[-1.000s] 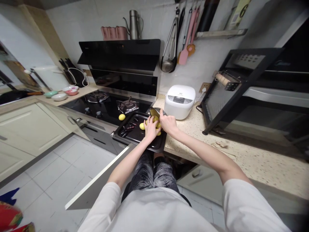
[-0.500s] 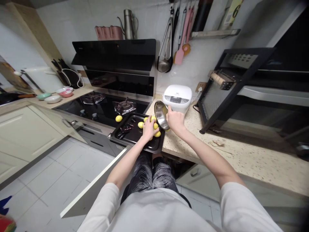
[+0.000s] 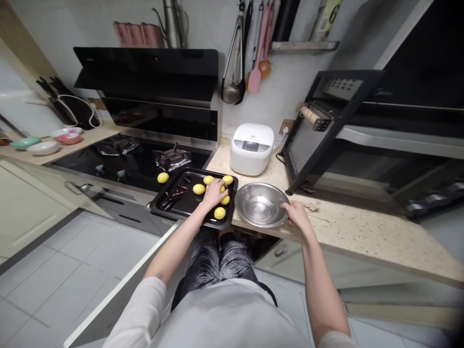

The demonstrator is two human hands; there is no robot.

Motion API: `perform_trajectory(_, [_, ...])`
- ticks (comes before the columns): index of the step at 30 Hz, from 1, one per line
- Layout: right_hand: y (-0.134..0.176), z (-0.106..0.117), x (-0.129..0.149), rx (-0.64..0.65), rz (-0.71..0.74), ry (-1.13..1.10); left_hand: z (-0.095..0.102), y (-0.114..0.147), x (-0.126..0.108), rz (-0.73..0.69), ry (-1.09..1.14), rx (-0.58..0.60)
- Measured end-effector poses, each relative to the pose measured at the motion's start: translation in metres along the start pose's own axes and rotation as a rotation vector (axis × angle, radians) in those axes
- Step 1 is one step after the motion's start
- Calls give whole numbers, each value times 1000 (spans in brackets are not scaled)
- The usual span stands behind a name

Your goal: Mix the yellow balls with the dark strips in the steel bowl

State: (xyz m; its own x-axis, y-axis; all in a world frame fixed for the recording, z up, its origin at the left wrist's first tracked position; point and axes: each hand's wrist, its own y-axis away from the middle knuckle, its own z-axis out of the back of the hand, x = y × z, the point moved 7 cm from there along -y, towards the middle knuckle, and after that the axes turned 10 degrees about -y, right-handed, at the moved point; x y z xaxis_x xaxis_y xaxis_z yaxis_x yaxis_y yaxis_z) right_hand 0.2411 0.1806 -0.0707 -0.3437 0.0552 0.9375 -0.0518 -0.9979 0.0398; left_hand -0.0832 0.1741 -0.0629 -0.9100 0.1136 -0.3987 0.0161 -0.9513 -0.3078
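Note:
My right hand (image 3: pixel 297 215) grips the rim of a shiny metal bowl (image 3: pixel 260 205), which is bare inside and level at the counter, beside the tray. My left hand (image 3: pixel 214 194) reaches over a black baking tray (image 3: pixel 188 205), its fingers apart and curved over yellow lemons. One lemon (image 3: pixel 222 189) shows partly past the fingertips. Around the hand lie more lemons, such as one at the front (image 3: pixel 219 213) and one to the left (image 3: pixel 199 189). Small dark purple, elongated pieces (image 3: pixel 177 194) lie in the tray's left half.
A single lemon (image 3: pixel 163 178) sits on the black stovetop (image 3: pixel 141 169), left of the tray. Behind the bowl stands a white rice cooker (image 3: pixel 252 150). A black rack with an oven (image 3: pixel 391 159) takes up the right. Below the tray a cabinet door (image 3: pixel 123 285) stands ajar by my legs.
My right hand has brought the bowl from tilted over the tray's edge to level on the right. The lemons lie more spread out. My left hand stays over them.

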Motion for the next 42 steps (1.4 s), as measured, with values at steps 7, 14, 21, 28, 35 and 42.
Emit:
perform_trajectory(7, [17,-13,-28,34,-78,-203,7,15,9,1,-20,-83])
perform_trajectory(14, [16,-24,-30,84,-76,-241,12,45,29,167,-95,-131])
perform_trajectory(21, [34,4,-23,-155,42,-64,9,84,29,204,-63,-92])
perform_trajectory(28, [96,0,37,-336,580,52,50,89,-9,114,132,-327])
perform_trajectory(35, [122,-77,63,176,827,2,30,99,-87,-64,464,-222])
perform_trajectory(42, [103,-73,51,128,686,-33,14,111,-103,-103,447,-162])
